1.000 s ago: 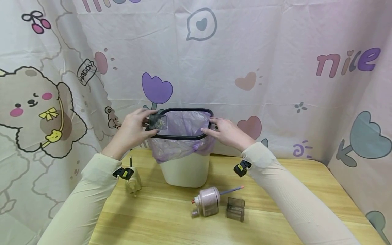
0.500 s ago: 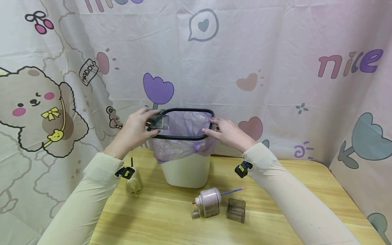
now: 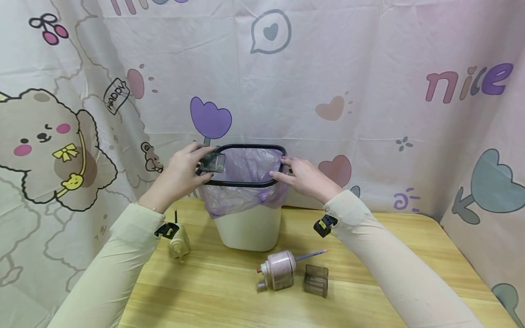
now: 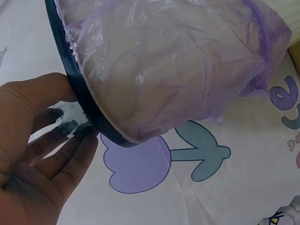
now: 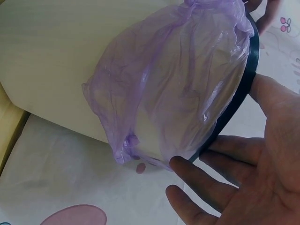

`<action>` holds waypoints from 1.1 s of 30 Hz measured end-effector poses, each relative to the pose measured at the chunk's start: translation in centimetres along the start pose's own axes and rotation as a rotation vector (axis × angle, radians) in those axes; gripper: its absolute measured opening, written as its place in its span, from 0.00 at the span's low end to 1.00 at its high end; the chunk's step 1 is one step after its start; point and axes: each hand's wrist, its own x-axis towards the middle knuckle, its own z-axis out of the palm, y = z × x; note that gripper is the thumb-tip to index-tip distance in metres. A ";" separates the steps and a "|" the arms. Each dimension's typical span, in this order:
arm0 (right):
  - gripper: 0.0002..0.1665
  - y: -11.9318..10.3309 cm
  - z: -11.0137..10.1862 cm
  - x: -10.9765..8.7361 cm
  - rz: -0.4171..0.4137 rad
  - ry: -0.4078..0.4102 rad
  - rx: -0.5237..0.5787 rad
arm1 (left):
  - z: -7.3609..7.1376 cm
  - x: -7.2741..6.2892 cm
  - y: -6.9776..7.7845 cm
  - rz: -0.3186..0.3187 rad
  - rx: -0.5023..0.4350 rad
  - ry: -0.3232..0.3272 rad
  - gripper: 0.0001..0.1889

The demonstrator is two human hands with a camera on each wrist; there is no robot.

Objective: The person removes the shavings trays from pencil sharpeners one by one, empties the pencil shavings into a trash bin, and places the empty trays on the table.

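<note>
A white trash bin [image 3: 248,230] stands on the table with a purple plastic bag [image 3: 234,200] folded over its black rim [image 3: 250,146]. At the rim's left corner my left hand [image 3: 186,168] holds a small see-through dark box [image 3: 214,162] between thumb and fingers, over the bin's mouth. Pale bits show inside the box in the head view. In the left wrist view the rim partly hides it. My right hand [image 3: 305,176] holds the rim's right side, thumb over the edge and other fingers spread along the outside.
In front of the bin lies a pink crank pencil sharpener [image 3: 280,270] with a pencil [image 3: 311,254] in it. Right of it sits another see-through dark box [image 3: 316,280]. A cream sharpener [image 3: 179,241] stands at the left. A printed curtain [image 3: 369,118] hangs behind the wooden table [image 3: 213,296].
The box in my left hand has turned a little, and the pale bits in it have shifted from its middle towards its lower edge. My right hand stays at the rim.
</note>
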 end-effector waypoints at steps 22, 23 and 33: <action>0.45 0.0 0.0 0.2 -0.008 0.012 0.002 | 0.2 0.0 0.7 0.137 0.135 0.026 0.35; 0.45 0.0 0.0 0.2 -0.006 0.013 0.002 | 0.2 0.0 0.7 0.142 0.141 0.027 0.35; 0.45 0.1 0.1 0.1 -0.005 0.012 0.003 | 0.5 0.1 0.9 0.212 0.198 0.056 0.35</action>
